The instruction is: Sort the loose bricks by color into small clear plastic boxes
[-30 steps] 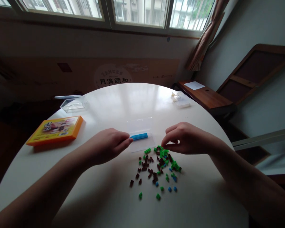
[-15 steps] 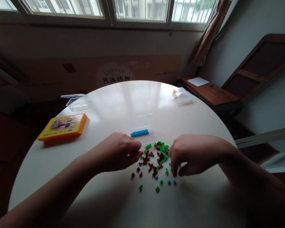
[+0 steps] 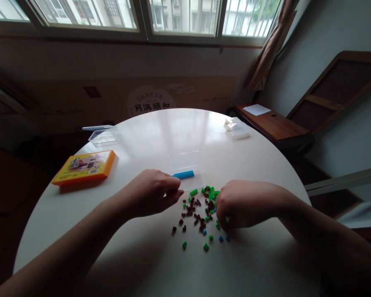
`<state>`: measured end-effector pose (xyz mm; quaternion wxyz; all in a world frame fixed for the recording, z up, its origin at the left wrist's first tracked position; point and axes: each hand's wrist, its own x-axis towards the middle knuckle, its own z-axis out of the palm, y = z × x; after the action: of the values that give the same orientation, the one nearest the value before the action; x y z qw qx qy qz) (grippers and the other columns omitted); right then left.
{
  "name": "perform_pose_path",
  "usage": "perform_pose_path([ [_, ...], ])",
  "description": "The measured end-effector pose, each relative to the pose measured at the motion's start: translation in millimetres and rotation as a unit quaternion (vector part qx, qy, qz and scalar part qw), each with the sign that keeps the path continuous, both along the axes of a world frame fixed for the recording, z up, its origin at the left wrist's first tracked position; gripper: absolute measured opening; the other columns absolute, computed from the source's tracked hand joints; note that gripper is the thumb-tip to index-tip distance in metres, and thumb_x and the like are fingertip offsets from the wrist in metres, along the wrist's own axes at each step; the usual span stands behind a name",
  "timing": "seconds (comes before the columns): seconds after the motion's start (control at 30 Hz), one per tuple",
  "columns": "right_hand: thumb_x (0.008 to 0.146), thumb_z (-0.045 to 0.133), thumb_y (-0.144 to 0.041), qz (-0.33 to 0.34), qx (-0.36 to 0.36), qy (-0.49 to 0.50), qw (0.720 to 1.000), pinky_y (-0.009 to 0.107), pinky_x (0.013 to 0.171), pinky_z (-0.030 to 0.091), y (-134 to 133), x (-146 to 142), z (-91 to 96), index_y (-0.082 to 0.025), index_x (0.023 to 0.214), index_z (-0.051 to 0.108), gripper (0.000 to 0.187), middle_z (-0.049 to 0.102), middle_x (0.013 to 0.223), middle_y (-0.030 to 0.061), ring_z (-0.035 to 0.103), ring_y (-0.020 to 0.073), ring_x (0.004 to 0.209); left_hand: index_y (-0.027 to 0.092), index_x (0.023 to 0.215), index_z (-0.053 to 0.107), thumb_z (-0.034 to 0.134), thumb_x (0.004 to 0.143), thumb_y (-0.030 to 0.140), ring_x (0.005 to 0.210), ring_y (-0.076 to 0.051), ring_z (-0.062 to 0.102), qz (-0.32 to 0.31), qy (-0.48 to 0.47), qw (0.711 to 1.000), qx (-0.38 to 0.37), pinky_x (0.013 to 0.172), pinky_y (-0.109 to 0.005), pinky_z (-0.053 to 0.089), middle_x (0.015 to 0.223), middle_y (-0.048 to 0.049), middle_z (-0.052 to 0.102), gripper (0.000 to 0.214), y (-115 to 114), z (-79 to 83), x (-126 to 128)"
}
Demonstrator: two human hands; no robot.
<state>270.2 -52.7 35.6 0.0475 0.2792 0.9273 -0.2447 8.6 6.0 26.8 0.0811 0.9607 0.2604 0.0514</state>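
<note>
Small green, brown and blue building bricks (image 3: 191,208) lie loosely scattered over the white table. My left hand (image 3: 156,190) hovers at the left of them, its fingers curled in and the thumb close below the index finger; what they hold, if anything, is hidden. Just behind its knuckles, a long blue brick strip (image 3: 185,175) rests on a clear plastic sheet (image 3: 184,159). On the right side of the scatter, my right hand (image 3: 245,204) reaches down with its fingers closed together among the bricks. Its fingertips are in shadow, so I cannot see what is between them.
An orange and yellow box (image 3: 85,167) lies at the left of the round table (image 3: 136,255). Behind it stands a clear plastic tray (image 3: 103,137). Clear packaging (image 3: 236,128) sits at the back right. Beyond the table is a wooden chair (image 3: 275,123) holding a white paper.
My right hand has moved slightly left, and its thumb and fingers have closed together over the bricks. My left hand has drawn slightly back to the left, off the bricks. The view has tilted a little.
</note>
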Motion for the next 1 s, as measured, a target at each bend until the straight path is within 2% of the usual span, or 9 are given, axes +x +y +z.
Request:
perform_pose_path([
  [0.13, 0.077, 0.068, -0.015, -0.001, -0.003, -0.001, 1.0, 0.023, 0.067, 0.039, 1, -1, -1.9, -0.03, 0.081, 0.077, 0.018, 0.073, 0.081, -0.0054, 0.06, 0.0117, 0.07, 0.019, 0.061, 0.039, 0.046, 0.092, 0.032, 0.049, -0.01, 0.028, -0.003, -0.012, 1.0, 0.008, 0.05, -0.025, 0.024, 0.054, 0.004, 0.04, 0.034, 2, -1.4, -1],
  [0.23, 0.079, 0.068, -0.014, 0.023, -0.048, 0.023, 0.998, 0.022, 0.069, 0.042, 7, 1, -2.1, -0.026, 0.086, 0.076, 0.016, 0.072, 0.084, -0.0023, 0.061, 0.0119, 0.073, 0.019, 0.061, 0.039, 0.048, 0.092, 0.031, 0.049, -0.01, 0.027, -0.008, -0.029, 0.999, 0.018, 0.049, -0.025, 0.024, 0.054, 0.0046, 0.04, 0.034, 4, -2.8, -2],
  [0.3, 0.081, 0.068, -0.012, 0.049, -0.115, 0.087, 0.988, 0.021, 0.071, 0.045, 14, 6, -0.5, -0.021, 0.091, 0.075, 0.015, 0.071, 0.087, 0.001, 0.062, 0.0111, 0.075, 0.019, 0.061, 0.04, 0.048, 0.091, 0.03, 0.049, -0.01, 0.028, -0.01, -0.045, 0.999, 0.027, 0.049, -0.024, 0.024, 0.054, 0.0049, 0.039, 0.033, 4, -3.5, -3],
  [0.37, 0.085, 0.066, -0.015, 0.031, -0.151, 0.183, 0.971, 0.02, 0.073, 0.047, 21, 13, 1.8, -0.016, 0.095, 0.074, 0.013, 0.069, 0.09, 0.0046, 0.063, 0.011, 0.078, 0.019, 0.061, 0.04, 0.048, 0.091, 0.029, 0.048, -0.009, 0.028, -0.011, -0.059, 0.998, 0.034, 0.049, -0.024, 0.025, 0.054, 0.0052, 0.039, 0.033, 5, -3.5, -4],
  [0.47, 0.086, 0.067, -0.021, -0.063, -0.117, 0.296, 0.946, 0.021, 0.066, 0.05, 31, 23, 1.7, -0.014, 0.094, 0.072, 0.012, 0.067, 0.095, 0.008, 0.063, 0.0119, 0.079, 0.019, 0.062, 0.04, 0.049, 0.091, 0.029, 0.048, -0.009, 0.029, -0.009, -0.076, 0.996, 0.042, 0.048, -0.023, 0.026, 0.054, 0.0057, 0.038, 0.032, 6, -2.5, -6],
  [0.6, 0.085, 0.069, -0.025, -0.154, -0.083, 0.346, 0.922, 0.024, 0.067, 0.053, 40, 28, -9.5, -0.015, 0.094, 0.071, 0.014, 0.072, 0.094, 0.008, 0.066, 0.0146, 0.081, 0.019, 0.063, 0.04, 0.048, 0.091, 0.029, 0.048, -0.009, 0.029, 0.001, -0.079, 0.995, 0.055, 0.048, -0.024, 0.026, 0.053, 0.0057, 0.038, 0.032, 8, -1.0, -7],
  [0.7, 0.084, 0.07, -0.025, -0.17, -0.056, 0.36, 0.916, 0.025, 0.067, 0.054, 44, 23, -19.7, -0.015, 0.094, 0.072, 0.014, 0.074, 0.088, 0.0063, 0.068, 0.0146, 0.078, 0.019, 0.062, 0.04, 0.047, 0.091, 0.029, 0.048, -0.009, 0.029, 0.008, -0.065, 0.997, 0.051, 0.049, -0.024, 0.025, 0.053, 0.0052, 0.038, 0.032, 8, -0.3, -7],
  [0.9, 0.088, 0.065, -0.021, -0.171, 0.078, 0.361, 0.913, 0.024, 0.064, 0.052, 45, 9, -32.9, -0.018, 0.095, 0.075, 0.012, 0.074, 0.087, 0.0042, 0.065, 0.0118, 0.074, 0.019, 0.062, 0.045, 0.046, 0.091, 0.033, 0.049, -0.01, 0.034, 0.029, 0.009, 0.999, 0.025, 0.051, -0.026, 0.024, 0.054, 0.0027, 0.046, 0.032, 10, -0.5, -6],
  [1.0, 0.09, 0.062, -0.019, -0.183, 0.102, 0.368, 0.906, 0.025, 0.068, 0.053, 45, 0, -40.3, -0.019, 0.101, 0.074, 0.016, 0.073, 0.094, 0.005, 0.066, 0.013, 0.08, 0.019, 0.064, 0.049, 0.046, 0.091, 0.037, 0.05, -0.012, 0.039, 0.073, 0.059, 0.996, 0.009, 0.051, -0.026, 0.023, 0.056, 0.0009, 0.052, 0.033, 11, -1.3, -6],
])
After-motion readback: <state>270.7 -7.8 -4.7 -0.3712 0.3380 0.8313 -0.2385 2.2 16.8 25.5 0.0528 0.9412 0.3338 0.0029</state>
